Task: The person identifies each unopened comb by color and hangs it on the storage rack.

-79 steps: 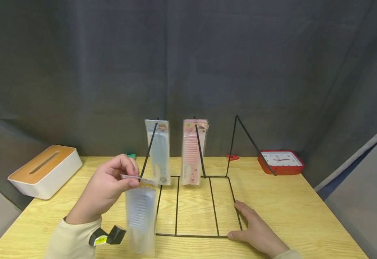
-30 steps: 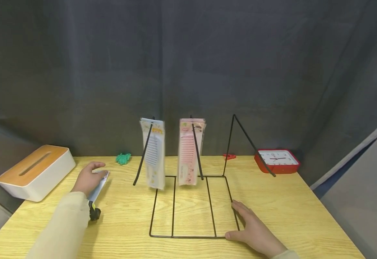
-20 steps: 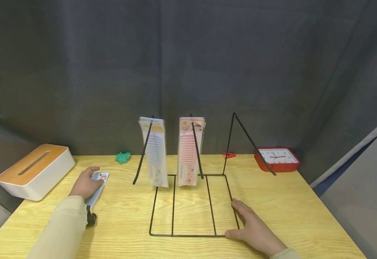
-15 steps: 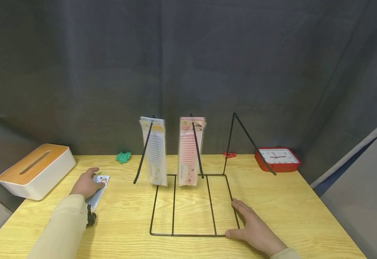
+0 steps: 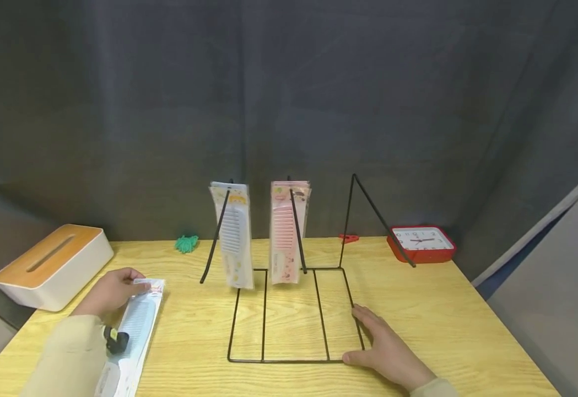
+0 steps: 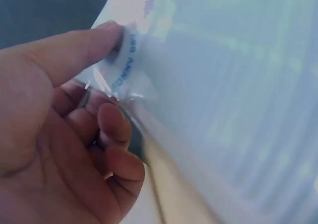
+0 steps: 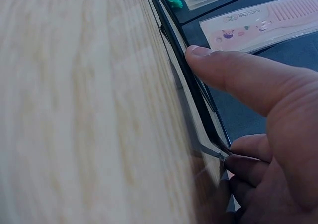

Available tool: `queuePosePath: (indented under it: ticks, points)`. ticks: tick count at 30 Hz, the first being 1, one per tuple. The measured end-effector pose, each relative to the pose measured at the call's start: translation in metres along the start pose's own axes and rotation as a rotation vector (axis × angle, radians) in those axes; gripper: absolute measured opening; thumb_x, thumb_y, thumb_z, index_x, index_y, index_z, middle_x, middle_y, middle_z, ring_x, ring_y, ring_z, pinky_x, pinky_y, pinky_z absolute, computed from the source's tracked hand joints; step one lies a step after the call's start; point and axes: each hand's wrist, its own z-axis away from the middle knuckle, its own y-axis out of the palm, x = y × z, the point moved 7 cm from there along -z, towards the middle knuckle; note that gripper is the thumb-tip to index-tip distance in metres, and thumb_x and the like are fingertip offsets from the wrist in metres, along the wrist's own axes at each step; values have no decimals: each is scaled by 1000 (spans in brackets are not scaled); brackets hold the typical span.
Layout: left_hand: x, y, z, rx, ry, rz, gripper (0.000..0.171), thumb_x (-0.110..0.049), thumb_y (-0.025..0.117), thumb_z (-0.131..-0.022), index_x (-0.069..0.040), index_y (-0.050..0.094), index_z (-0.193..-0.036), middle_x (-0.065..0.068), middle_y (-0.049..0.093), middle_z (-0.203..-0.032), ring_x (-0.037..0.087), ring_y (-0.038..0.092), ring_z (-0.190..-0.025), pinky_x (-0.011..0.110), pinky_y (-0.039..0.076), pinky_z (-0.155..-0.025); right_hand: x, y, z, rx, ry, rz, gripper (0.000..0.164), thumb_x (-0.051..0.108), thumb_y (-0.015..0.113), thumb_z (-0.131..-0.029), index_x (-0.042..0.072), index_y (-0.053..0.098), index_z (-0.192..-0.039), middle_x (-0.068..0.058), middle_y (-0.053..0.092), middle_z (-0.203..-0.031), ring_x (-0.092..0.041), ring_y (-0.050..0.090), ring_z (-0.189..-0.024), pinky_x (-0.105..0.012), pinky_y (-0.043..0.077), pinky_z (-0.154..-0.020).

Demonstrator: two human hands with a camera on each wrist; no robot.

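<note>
My left hand (image 5: pixel 112 292) pinches the top end of a packaged light-blue comb (image 5: pixel 140 317) between thumb and fingers, at the left of the table. Its lower end points toward me and runs out of the head view. In the left wrist view, the thumb (image 6: pixel 74 52) lies over the printed header of the clear wrapper. My right hand (image 5: pixel 388 347) holds the near right corner of a black wire rack (image 5: pixel 293 361), thumb on the front bar and fingers at the side bar. Packaged blue combs (image 5: pixel 236 234) hang on the rack's left hook, pink ones (image 5: pixel 281 237) on the middle hook.
Nothing hangs on the rack's right hook (image 5: pixel 375 209). A tissue box (image 5: pixel 77 270) with a wooden lid stands at the left. Toward the back lie a green clump (image 5: pixel 186 243), a red clip (image 5: pixel 349 238) and a red-framed clock (image 5: pixel 422 253). A dark curtain (image 5: pixel 289 99) hangs behind.
One blue comb package, earlier in my left hand by the left hook, now hangs there at the front. The left hand went left, took another package and drew it toward me. My right hand stayed.
</note>
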Motion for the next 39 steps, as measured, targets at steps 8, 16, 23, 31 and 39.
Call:
queuePosePath:
  ticks: [8,16,23,31,39]
  points:
    - [-75,-1,54,-41,122,360,38,-35,69,-96,-3,58,-113,9,64,-102,19,59,-86,30,52,-71,2,0,0,4,-3,11,107,47,89,-71,4,37,-154,-18,27,-163,-44,18,-149,-66,21,-114]
    - [-177,-10,124,-17,544,607,14,6,66,-93,-7,64,-98,2,64,-92,16,60,-77,30,53,-60,-4,1,-1,1,15,15,108,48,89,-70,4,36,-154,-19,26,-163,-44,18,-149,-67,21,-114]
    - [-235,-16,158,-118,818,705,24,17,68,-85,-4,67,-95,4,66,-90,13,59,-76,28,49,-58,-3,1,-2,8,-2,16,108,48,88,-71,5,36,-154,-19,25,-163,-45,17,-149,-68,20,-113]
    - [-247,-18,147,-238,665,707,20,14,71,-85,-5,68,-91,2,65,-79,11,53,-62,28,44,-51,-3,2,-1,12,-7,-3,107,46,88,-71,5,36,-155,-19,26,-163,-45,17,-149,-68,20,-113]
    - [-250,-15,139,-203,775,754,18,14,70,-85,-2,66,-93,2,67,-86,9,55,-66,25,46,-53,-2,1,0,12,1,4,108,47,88,-71,5,35,-155,-20,25,-163,-46,18,-148,-68,22,-112]
